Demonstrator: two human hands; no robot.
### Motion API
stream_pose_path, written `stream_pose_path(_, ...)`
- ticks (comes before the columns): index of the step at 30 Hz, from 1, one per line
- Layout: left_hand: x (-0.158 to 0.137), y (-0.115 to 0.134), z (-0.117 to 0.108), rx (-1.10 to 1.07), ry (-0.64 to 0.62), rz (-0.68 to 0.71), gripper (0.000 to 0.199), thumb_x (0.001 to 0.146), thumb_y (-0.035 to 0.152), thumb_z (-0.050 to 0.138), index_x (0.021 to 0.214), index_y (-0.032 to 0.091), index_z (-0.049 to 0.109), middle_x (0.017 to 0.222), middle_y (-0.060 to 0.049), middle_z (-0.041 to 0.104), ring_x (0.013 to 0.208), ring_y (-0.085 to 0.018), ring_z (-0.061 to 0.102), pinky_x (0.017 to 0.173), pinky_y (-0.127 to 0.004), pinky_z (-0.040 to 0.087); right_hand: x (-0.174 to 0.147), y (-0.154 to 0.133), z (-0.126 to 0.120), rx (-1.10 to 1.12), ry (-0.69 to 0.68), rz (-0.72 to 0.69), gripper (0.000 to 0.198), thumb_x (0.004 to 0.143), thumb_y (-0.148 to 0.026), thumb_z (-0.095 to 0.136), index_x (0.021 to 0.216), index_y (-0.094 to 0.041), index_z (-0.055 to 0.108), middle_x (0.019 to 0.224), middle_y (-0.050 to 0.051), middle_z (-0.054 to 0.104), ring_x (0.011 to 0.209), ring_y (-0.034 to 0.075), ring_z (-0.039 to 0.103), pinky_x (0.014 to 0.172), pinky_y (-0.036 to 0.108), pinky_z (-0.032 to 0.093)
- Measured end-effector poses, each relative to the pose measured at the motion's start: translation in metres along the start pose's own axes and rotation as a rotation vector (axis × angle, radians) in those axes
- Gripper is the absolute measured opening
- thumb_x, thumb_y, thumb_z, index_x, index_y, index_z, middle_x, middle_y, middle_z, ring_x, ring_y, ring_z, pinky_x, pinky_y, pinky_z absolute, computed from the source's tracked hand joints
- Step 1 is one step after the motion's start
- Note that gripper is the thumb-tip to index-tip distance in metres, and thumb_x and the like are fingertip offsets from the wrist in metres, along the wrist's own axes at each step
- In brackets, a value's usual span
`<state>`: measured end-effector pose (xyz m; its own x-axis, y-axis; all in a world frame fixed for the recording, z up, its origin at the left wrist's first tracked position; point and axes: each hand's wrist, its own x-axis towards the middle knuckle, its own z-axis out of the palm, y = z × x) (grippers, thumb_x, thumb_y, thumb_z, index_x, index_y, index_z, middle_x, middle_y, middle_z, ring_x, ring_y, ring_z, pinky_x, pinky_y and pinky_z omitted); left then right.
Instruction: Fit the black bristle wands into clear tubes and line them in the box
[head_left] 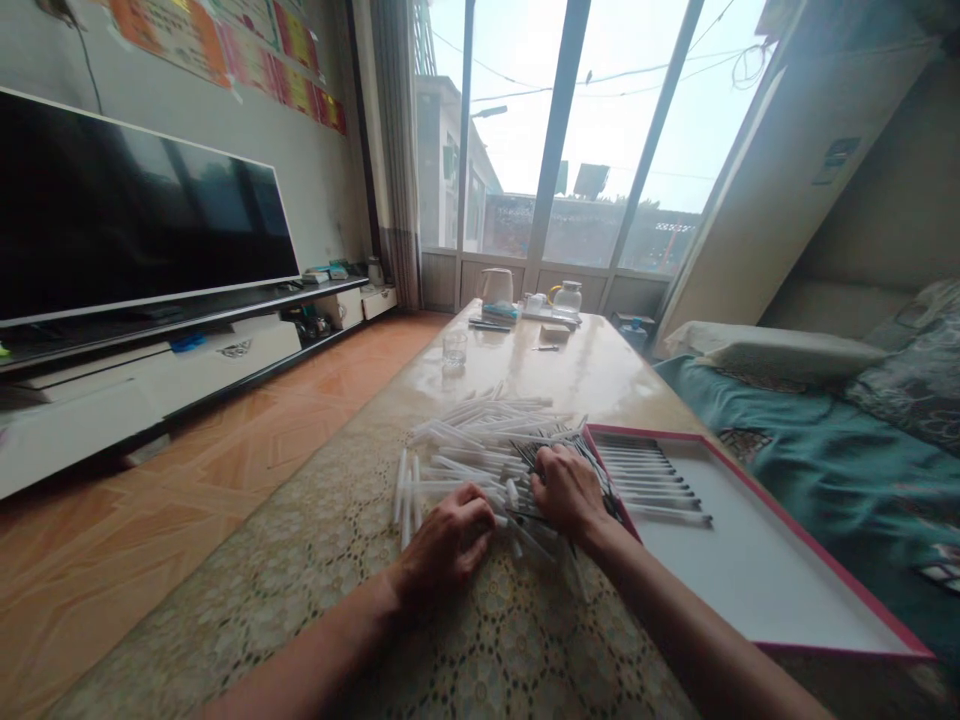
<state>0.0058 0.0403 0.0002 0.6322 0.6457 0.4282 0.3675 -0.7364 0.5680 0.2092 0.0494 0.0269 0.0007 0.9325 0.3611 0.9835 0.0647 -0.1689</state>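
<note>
My left hand (454, 535) is closed at the near edge of a pile of white pen barrels (480, 425). A pale tube end shows at its fingertips, seemingly one pen barrel; the fingers cover most of it. Just right of it, my right hand (566, 485) bends down over thin dark pen refills (529, 450), its fingers pinched on what looks like one refill, partly hidden. A short white cap-like piece (512, 492) lies between the hands. Beside my right hand, a shallow box (757, 570) with a pink rim holds a row of pens with dark tips (660, 490).
All this rests on a long table with a patterned cover (315, 610). Farther back stand a drinking glass (454, 352), a glass pitcher (568, 298) and a pale kettle (496, 287). A sofa with a teal cover (780, 440) runs along the right.
</note>
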Motion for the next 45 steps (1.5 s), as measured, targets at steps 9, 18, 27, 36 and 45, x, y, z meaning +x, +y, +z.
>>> stream_pose_path(9, -0.001, 0.004, 0.001, 0.02, 0.03, -0.01, 0.025, 0.067, -0.002, 0.052, 0.079, 0.019, 0.055, 0.087, -0.004, 0.056, 0.083, -0.017, 0.057, 0.074, -0.028, 0.048, -0.022, 0.02, -0.019, 0.091, 0.055, 0.083, 0.017, 0.085, -0.021, 0.051, 0.07, -0.02, 0.059, 0.066, 0.003, 0.064, 0.062, 0.016, 0.058, 0.057, 0.025, 0.031)
stream_pose_path(18, -0.003, 0.004, 0.005, 0.027, 0.061, 0.001, 0.034, 0.062, -0.007, 0.047, 0.079, 0.021, 0.054, 0.087, -0.002, 0.056, 0.081, -0.018, 0.057, 0.074, -0.03, 0.048, -0.058, 0.006, -0.011, 0.209, 0.134, 0.116, 0.021, 0.092, -0.019, 0.037, 0.089, -0.017, 0.057, 0.07, 0.006, 0.068, 0.064, 0.018, 0.064, 0.052, 0.023, 0.032)
stream_pose_path(27, -0.006, 0.005, 0.003, 0.099, 0.119, -0.078, 0.031, 0.062, -0.007, 0.046, 0.075, 0.021, 0.052, 0.081, -0.001, 0.055, 0.078, -0.017, 0.057, 0.07, -0.026, 0.047, -0.071, -0.001, 0.01, 0.356, 0.182, 0.046, 0.025, 0.092, -0.024, 0.032, 0.086, -0.018, 0.056, 0.063, 0.003, 0.064, 0.058, 0.018, 0.064, 0.053, 0.023, 0.039)
stream_pose_path(36, -0.009, 0.002, 0.001, 0.24, 0.26, -0.241, 0.027, 0.068, -0.004, 0.044, 0.077, 0.021, 0.049, 0.076, -0.002, 0.053, 0.071, -0.02, 0.057, 0.064, -0.032, 0.049, -0.075, 0.004, 0.018, 0.526, 0.265, -0.017, 0.025, 0.094, -0.025, 0.032, 0.089, -0.017, 0.055, 0.068, 0.003, 0.064, 0.054, 0.015, 0.063, 0.056, 0.022, 0.045)
stream_pose_path(45, -0.017, -0.012, 0.002, 0.384, 0.323, -0.267, 0.023, 0.08, 0.008, 0.053, 0.097, 0.023, 0.059, 0.087, -0.005, 0.066, 0.08, -0.023, 0.067, 0.071, -0.035, 0.057, -0.082, 0.011, 0.025, 0.603, 0.265, -0.098, 0.015, 0.091, -0.02, 0.04, 0.093, -0.018, 0.055, 0.066, 0.002, 0.066, 0.052, 0.014, 0.064, 0.053, 0.019, 0.049)
